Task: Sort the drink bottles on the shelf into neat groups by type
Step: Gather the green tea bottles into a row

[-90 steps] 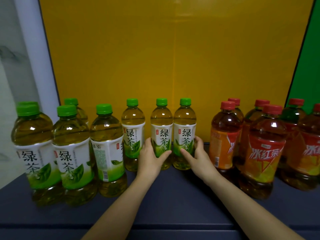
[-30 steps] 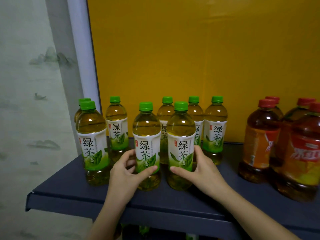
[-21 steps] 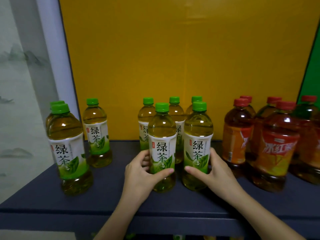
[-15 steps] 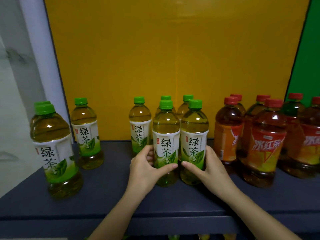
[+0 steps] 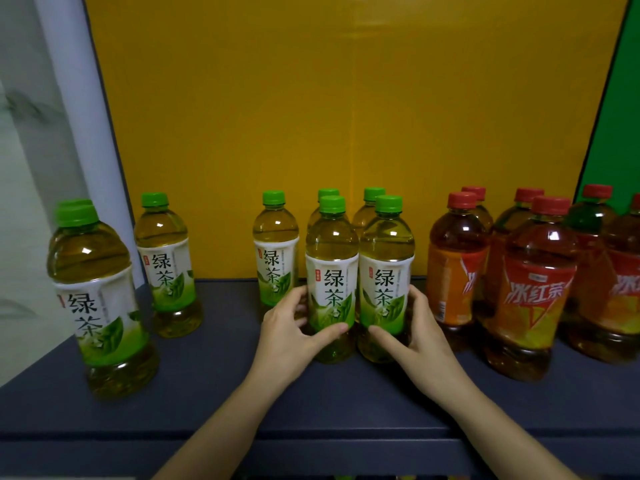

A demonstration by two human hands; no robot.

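Green-capped clear plastic green tea bottles (image 5: 275, 251) stand upright on the dark blue-grey shelf (image 5: 207, 393), across its left side and centre. Two stand just beside each other at centre front. Left hand (image 5: 291, 329) grips the left centre bottle (image 5: 331, 271) at label height, fingers curled round its left side, thumb across the front. Right hand (image 5: 420, 332) grips the right centre bottle (image 5: 386, 268) likewise, thumb at the front, fingers round its right side. Both bases appear to rest on the shelf. Two more green caps show directly behind this pair, and a further bottle stands just left of them. Two others stand well apart at far left, with another cap partly hidden behind the nearest. Red-capped amber iced tea bottles (image 5: 533, 278) cluster at right, near the gripped pair but apart. Yellow back panel (image 5: 346, 116) closes the rear, with a green panel (image 5: 620, 133) at far right.
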